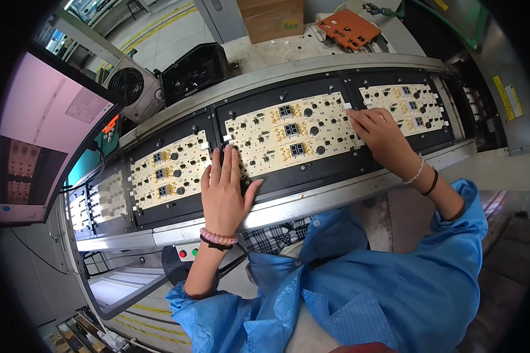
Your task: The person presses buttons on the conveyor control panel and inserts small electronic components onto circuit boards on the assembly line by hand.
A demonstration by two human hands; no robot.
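A cream circuit board panel (330,135) lies in a black carrier tray (277,176) on the line in front of me. It bears black digit displays, round black parts and white connectors. My left hand (222,188) is flat at the panel's left end, fingers stretched, thumb spread, fingertips just below a white connector (227,138). At the right end, the fingers of my right hand (383,138) reach over the panel's edge, bent a little and touching near another white connector (347,106). Neither hand appears to hold anything; what lies under the right fingertips is hidden.
Similar panels sit in trays to the left (174,167) and right (403,109). A metal rail (300,203) runs along the near side. A monitor (47,135) stands at left. Beyond the line are a black bin (194,70), a cardboard box (271,20) and an orange plate (348,29).
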